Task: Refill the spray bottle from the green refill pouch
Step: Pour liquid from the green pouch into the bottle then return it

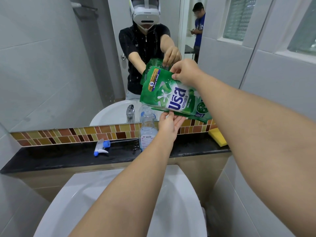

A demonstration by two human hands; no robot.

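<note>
I hold the green refill pouch [172, 98] tilted in the air above the open spray bottle [147, 129], my right hand [185, 72] pinching its upper edge with curled fingers, while my left hand [169, 124] cups it from below, fingers relaxed and nearly straight against its lower edge. The clear bottle stands upright with its cap off on the dark tabletop [68, 156], close to the back edge by the tiled strip, and the blue and white spray head [102, 147] lies on its side to the left of the bottle, well apart. A yellow sponge [217, 135] sits at the tabletop's right end.
</note>
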